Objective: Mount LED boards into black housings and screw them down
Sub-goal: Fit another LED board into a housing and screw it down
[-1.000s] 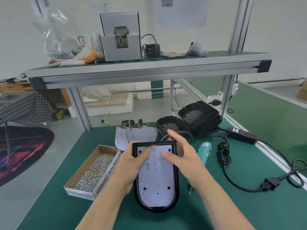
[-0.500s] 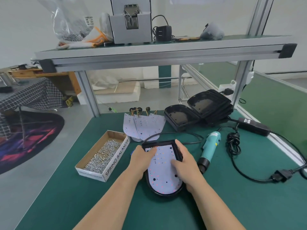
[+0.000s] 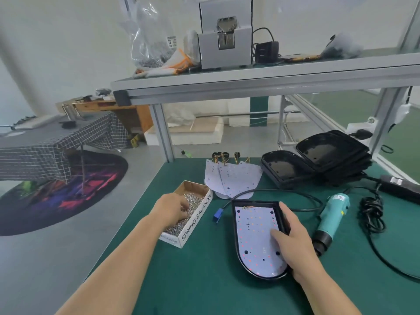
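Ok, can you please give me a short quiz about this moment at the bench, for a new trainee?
1. True or false: the electric screwdriver lies on the green mat, and no hand holds it.
2. Where is the left hand? A) in the cardboard box of screws B) on the electric screwdriver C) flat on the green mat
3. Fill in: the right hand grips the black housing, its thumb pressing on the ____ seated inside.

Key: 1 true; 2 A; 3 LED board.
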